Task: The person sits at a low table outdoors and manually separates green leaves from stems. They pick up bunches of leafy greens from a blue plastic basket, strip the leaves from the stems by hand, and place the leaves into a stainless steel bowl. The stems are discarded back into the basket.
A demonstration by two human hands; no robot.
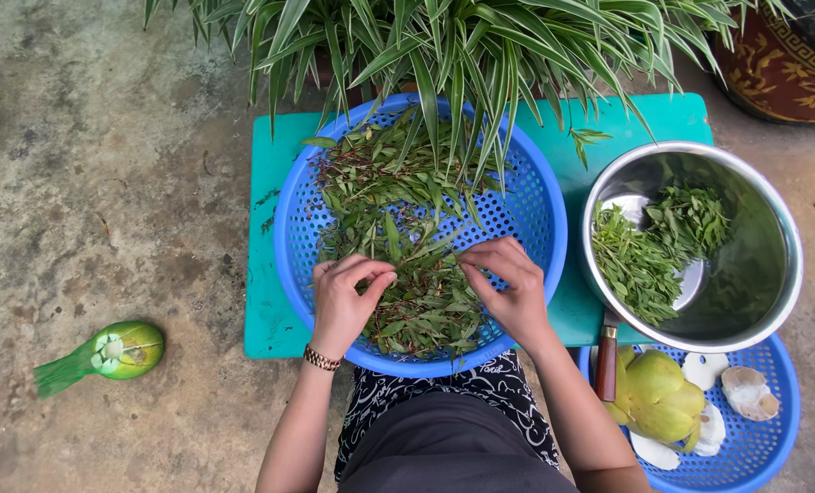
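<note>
Our left hand (345, 297) and right hand (508, 283) both pinch leafy stems (407, 246) in the blue basket (540, 215), fingers closed on sprigs. The pile lies directly beneath and between both grips, on the teal board's (261, 274) near edge, equally close to each hand.

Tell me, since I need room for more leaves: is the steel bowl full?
No. The steel bowl holds only a small heap of picked greens; bare metal shows.

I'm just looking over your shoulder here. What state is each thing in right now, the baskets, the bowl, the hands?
Blue basket: part full of leafy stems.
Steel bowl: holds some picked leaves.
Left hand: fingers curled on stems in the basket.
Right hand: pinching stems.
Smaller blue basket: holds a green fruit.
</note>
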